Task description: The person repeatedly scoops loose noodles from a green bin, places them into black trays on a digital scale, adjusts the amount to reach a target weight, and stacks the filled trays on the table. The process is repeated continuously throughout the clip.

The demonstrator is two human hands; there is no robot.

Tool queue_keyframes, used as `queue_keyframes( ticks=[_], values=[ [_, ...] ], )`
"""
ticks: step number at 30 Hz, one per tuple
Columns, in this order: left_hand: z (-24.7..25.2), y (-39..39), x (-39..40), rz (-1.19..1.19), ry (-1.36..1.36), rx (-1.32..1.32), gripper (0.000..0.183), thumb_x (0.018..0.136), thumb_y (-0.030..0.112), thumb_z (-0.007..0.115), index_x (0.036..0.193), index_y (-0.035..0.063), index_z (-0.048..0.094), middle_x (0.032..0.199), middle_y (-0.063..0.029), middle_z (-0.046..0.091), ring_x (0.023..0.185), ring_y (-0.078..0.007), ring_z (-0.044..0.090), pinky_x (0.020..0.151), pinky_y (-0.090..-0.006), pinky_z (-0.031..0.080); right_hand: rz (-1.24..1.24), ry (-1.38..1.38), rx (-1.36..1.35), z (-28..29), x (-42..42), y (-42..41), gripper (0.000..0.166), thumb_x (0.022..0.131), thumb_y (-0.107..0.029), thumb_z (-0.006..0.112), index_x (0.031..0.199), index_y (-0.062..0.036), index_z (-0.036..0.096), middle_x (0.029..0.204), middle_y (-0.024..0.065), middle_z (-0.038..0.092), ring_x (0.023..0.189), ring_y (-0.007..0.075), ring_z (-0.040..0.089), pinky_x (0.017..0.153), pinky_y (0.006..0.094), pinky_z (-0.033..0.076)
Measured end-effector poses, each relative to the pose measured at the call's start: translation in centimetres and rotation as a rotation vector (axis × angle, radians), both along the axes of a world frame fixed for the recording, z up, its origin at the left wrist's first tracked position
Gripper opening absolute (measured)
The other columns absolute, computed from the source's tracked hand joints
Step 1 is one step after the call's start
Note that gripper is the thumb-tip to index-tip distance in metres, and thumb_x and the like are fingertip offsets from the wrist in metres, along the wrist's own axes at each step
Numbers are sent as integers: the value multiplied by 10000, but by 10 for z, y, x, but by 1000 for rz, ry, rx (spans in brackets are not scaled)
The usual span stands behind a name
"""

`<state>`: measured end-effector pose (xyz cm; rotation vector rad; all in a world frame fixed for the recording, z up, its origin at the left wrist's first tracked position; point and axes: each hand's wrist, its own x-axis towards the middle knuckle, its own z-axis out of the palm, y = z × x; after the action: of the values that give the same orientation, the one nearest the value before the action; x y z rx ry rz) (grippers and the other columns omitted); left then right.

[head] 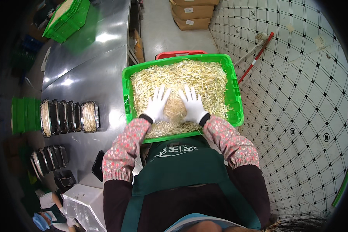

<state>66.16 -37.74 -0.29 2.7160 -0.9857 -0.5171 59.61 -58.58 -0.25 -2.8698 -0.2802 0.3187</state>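
Both my hands are in white gloves, inside a green plastic crate (234, 107) heaped with pale sprouts (197, 71). My left hand (157, 105) presses against the left side of a brownish, slightly blurred clump of sprouts (175, 109). On the clump's opposite side is my right hand (193, 105). The two hold it between them, fingers extended and spread towards the crate's far side. The thumbs are hidden by the clump. Loose sprouts surround the fingers.
To the left, a steel table (110, 75) carries sprout-filled trays (89, 117), black trays (49, 158) and a white box (85, 200). Another green crate (72, 24) stands farther along. A person (53, 208) works at lower left. A red-handled tool (256, 58) lies on the right.
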Motion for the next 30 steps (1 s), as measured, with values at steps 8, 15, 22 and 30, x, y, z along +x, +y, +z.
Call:
queue_keyframes(
  ticks=[8, 15, 22, 30],
  values=[
    [-34, -24, 44, 168, 112, -249, 968, 667, 281, 821, 1487, 110, 335, 1268, -259, 573, 1156, -390, 581, 980, -410, 479, -70, 124, 235, -5, 51, -27, 1035, 694, -233, 790, 1534, -90, 203, 1275, 234, 549, 1133, 385, 588, 943, 436, 498],
    [-22, 25, 17, 120, -14, -323, 509, 762, 222, 755, 1238, 148, 590, 1112, -157, 670, 1029, -360, 639, 871, -406, 519, 114, -19, 175, 11, 48, -54, 552, 853, -294, 640, 1364, -131, 512, 1210, 154, 630, 1092, 336, 622, 921, 413, 511],
    [10, 51, -10, -200, -334, -358, 544, 681, 51, 718, 1203, 164, 618, 929, -69, 636, 840, -274, 637, 664, -373, 528, -210, -4, 257, 34, 73, -73, 702, 716, -383, 744, 1329, -95, 556, 1257, 157, 629, 1155, 327, 600, 987, 390, 482],
    [12, 0, -65, -13, -220, -45, 862, 698, 148, 740, 1477, 302, 405, 1549, -131, 298, 1418, -369, 280, 1113, -569, 277, 31, 165, 109, 11, 78, -25, 1071, 631, -480, 837, 1497, -136, 309, 1433, 220, 435, 1280, 391, 485, 1028, 508, 440]
  ],
)
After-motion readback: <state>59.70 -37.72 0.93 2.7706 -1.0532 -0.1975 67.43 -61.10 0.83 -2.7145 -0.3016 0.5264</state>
